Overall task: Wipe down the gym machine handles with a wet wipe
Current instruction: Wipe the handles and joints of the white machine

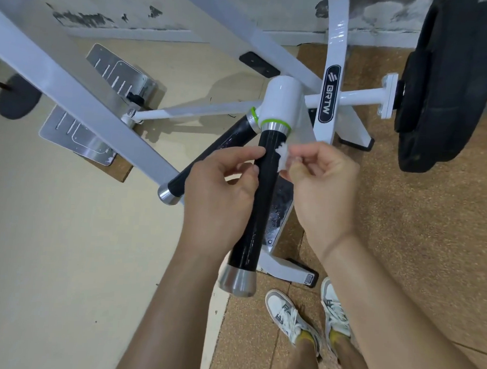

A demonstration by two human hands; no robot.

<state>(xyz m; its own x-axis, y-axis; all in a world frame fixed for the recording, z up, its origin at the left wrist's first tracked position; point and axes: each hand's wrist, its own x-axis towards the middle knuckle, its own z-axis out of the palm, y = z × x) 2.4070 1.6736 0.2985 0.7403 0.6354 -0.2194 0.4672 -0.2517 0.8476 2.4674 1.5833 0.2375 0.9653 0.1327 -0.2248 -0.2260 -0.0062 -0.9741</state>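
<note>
Cork-brown matting (429, 248) underfoot at 5 o'clock, with two white sneakers (286, 317) on it, toes pointing up-frame. Pale beige floor (52, 245) takes the 7-to-9 o'clock side.

Both forearms come in from 6 o'clock. Between them, the near handle (256, 212): a black grip with a silver end cap at its low end, slanting up toward 12 o'clock.

Left hand (222, 194) is at the grip's 9 o'clock side. Its index fingertip and thumb touch the edge of the grip, the other fingers are loosely curled, and it is not wrapped round the bar.

Right hand (323, 187) is at the grip's 3 o'clock side. Its thumb and fingers pinch a small crumpled white wet wipe (283, 154). The wipe is pressed on the right flank of the grip's upper end, just below the silver collar with its green ring.

Second handle (210, 160) is also black with a silver cap. It splays off toward 8 o'clock, partly behind the left hand.

Both grips meet in a glossy white hub (282, 102) just above centre.

Farther out:
- White upright (328, 93) at 1 o'clock with a black label reading BRTW.
- Black weight plates (441, 89) on a white peg at 2 o'clock.
- Two metal foot plates (116, 70) at 10 o'clock, behind a wide white frame beam (73, 93).
- Scuffed grey wall (105, 8) along 12 o'clock.
</note>
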